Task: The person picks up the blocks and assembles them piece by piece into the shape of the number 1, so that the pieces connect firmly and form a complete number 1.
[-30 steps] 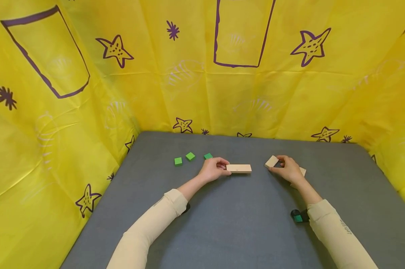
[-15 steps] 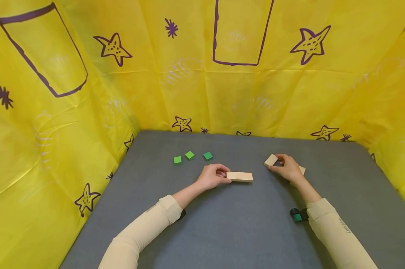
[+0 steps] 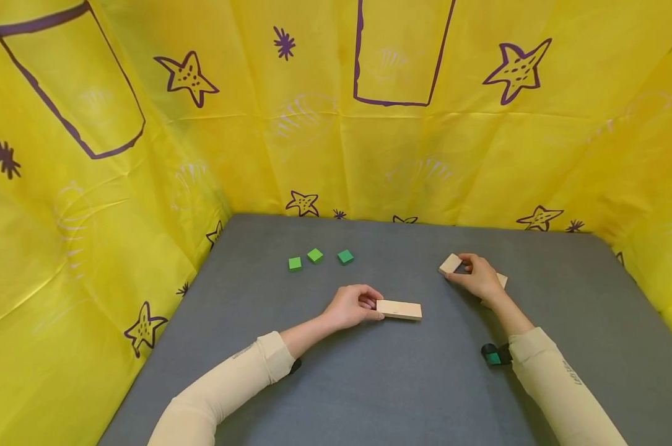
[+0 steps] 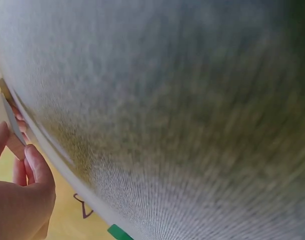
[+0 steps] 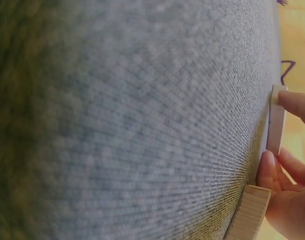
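My left hand (image 3: pixel 352 307) pinches one end of a pale wooden block (image 3: pixel 399 309), its long side running left to right. In the left wrist view the block (image 4: pixel 8 125) sits between thumb and fingertips. Farther right, my right hand (image 3: pixel 479 279) pinches a second wooden block (image 3: pixel 451 264) at its near right side; the right wrist view shows this block (image 5: pixel 276 120) edge-on between thumb and fingers. A third wooden block (image 3: pixel 501 281) lies partly hidden under the right hand and wrist.
Two light green cubes (image 3: pixel 295 264) and a darker green cube (image 3: pixel 345 257) lie on the grey table (image 3: pixel 347 384), left of the blocks. Yellow cloth (image 3: pixel 246 155) with starfish drawings walls the table at the back and sides.
My left hand has moved toward me with its wooden block, uncovering the darker green cube. The right hand and its block have stayed in place.
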Action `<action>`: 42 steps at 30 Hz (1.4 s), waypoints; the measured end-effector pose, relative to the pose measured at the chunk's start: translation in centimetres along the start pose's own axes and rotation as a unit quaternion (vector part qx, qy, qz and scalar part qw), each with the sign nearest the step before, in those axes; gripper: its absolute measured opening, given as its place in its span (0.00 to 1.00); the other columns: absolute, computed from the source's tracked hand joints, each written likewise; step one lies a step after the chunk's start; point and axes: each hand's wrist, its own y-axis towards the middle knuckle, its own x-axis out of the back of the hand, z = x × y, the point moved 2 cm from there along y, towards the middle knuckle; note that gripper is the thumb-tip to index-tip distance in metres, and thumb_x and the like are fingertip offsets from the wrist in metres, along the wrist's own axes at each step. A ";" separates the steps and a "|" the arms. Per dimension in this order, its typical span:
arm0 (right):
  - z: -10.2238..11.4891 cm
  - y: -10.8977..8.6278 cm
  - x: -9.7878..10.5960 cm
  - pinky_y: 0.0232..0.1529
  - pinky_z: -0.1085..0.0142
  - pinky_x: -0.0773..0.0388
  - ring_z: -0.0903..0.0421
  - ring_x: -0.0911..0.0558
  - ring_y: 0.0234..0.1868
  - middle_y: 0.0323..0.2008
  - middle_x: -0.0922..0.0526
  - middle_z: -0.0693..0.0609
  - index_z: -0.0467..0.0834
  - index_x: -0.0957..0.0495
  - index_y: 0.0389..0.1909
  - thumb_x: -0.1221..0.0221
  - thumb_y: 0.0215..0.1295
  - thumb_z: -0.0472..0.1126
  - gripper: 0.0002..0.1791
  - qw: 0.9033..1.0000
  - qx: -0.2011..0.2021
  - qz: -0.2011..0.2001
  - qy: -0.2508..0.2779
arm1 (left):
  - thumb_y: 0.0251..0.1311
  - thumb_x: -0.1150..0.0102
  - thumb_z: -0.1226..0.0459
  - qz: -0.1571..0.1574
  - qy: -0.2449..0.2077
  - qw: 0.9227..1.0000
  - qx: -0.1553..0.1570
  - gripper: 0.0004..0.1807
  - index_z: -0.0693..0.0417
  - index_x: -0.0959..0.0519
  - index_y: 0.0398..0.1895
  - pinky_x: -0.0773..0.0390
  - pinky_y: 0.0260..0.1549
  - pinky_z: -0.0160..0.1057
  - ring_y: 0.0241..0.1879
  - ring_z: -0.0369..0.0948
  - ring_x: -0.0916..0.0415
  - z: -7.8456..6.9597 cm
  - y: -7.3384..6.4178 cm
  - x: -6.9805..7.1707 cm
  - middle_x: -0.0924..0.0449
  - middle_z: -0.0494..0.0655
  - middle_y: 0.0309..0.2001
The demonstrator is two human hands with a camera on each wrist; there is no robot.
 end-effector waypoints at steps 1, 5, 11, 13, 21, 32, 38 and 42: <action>0.0 0.0 0.0 0.57 0.42 0.32 0.33 0.31 0.58 0.60 0.34 0.27 0.26 0.39 0.66 0.36 0.63 0.45 0.39 1.000 -0.001 0.000 0.000 | 0.46 0.23 0.65 0.002 -0.002 1.000 0.001 0.17 0.56 0.16 0.41 0.23 0.34 0.29 0.31 0.32 0.24 0.0 -0.2 0.0 0.19 0.41 0.32; 0.0 0.0 0.0 0.57 0.43 0.32 0.33 0.31 0.58 0.60 0.34 0.27 0.26 0.40 0.66 0.36 0.63 0.45 0.39 1.000 0.000 0.000 0.001 | 0.46 0.23 0.65 0.004 -0.006 1.000 0.003 0.17 0.56 0.16 0.41 0.23 0.34 0.28 0.31 0.32 0.24 -0.1 -0.8 -0.2 0.18 0.41 0.32; 0.1 0.0 0.0 0.56 0.43 0.31 0.33 0.30 0.57 0.59 0.33 0.27 0.25 0.38 0.64 0.35 0.62 0.46 0.39 1.000 0.007 -0.006 -0.009 | 0.44 0.22 0.67 0.008 -0.028 1.000 -0.001 0.17 0.57 0.15 0.39 0.23 0.33 0.27 0.30 0.31 0.23 -0.2 -1.9 -0.7 0.18 0.41 0.30; 0.2 0.0 0.0 0.56 0.43 0.31 0.33 0.29 0.56 0.58 0.32 0.26 0.25 0.38 0.64 0.35 0.62 0.46 0.39 1.000 0.009 -0.008 -0.014 | 0.44 0.22 0.68 0.012 -0.030 0.999 -0.001 0.17 0.56 0.15 0.39 0.23 0.33 0.27 0.30 0.31 0.23 -0.2 -2.2 -0.9 0.18 0.40 0.30; 0.0 0.1 0.0 0.56 0.43 0.31 0.32 0.29 0.57 0.58 0.32 0.27 0.25 0.39 0.65 0.35 0.62 0.45 0.39 1.000 0.007 -0.006 -0.013 | 0.43 0.22 0.67 0.023 -0.029 0.999 0.001 0.17 0.54 0.16 0.39 0.23 0.34 0.28 0.30 0.32 0.24 -0.3 -3.3 -1.2 0.19 0.38 0.30; 0.3 0.0 0.1 0.55 0.43 0.31 0.32 0.29 0.55 0.57 0.32 0.26 0.24 0.38 0.63 0.34 0.62 0.47 0.40 1.000 0.009 -0.005 -0.016 | 0.43 0.22 0.68 0.045 -0.031 0.998 -0.010 0.17 0.55 0.16 0.38 0.23 0.34 0.28 0.30 0.31 0.24 -0.4 -5.0 -1.7 0.20 0.40 0.30; 0.3 0.0 0.1 0.56 0.43 0.31 0.32 0.29 0.56 0.58 0.32 0.26 0.24 0.38 0.63 0.34 0.62 0.46 0.40 1.000 0.010 -0.005 -0.014 | 0.42 0.22 0.69 0.054 -0.037 0.998 -0.014 0.17 0.56 0.16 0.37 0.23 0.33 0.27 0.29 0.31 0.25 -0.5 -5.6 -2.0 0.21 0.40 0.29; 0.3 0.0 0.1 0.56 0.43 0.31 0.32 0.29 0.55 0.57 0.32 0.26 0.24 0.38 0.63 0.34 0.62 0.46 0.40 1.000 0.012 -0.004 -0.014 | 0.42 0.22 0.69 0.060 -0.033 0.997 -0.016 0.16 0.56 0.17 0.36 0.23 0.33 0.26 0.29 0.32 0.25 -0.5 -5.9 -2.2 0.22 0.39 0.29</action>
